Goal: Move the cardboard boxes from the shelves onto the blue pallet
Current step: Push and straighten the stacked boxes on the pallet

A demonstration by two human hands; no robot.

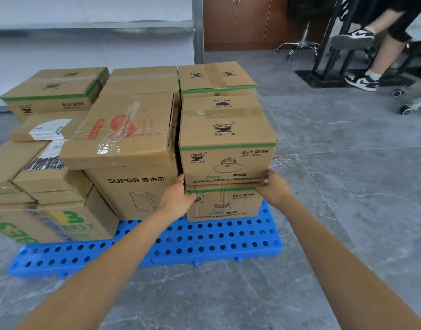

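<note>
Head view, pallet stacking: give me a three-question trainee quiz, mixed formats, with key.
1. True or false: the lamp-print box held by both hands sits directly on the blue pallet.
2. Multiple choice: which box stands immediately left of the held box? A) SUPOR kettle box B) BEST box C) box with the white shipping label
3. Short answer: where on the held box do the left hand and right hand grip?

Key:
1. False; it rests on another lamp-print box.
2. A, the SUPOR kettle box.
3. At its two bottom front corners, one hand on each side.
</note>
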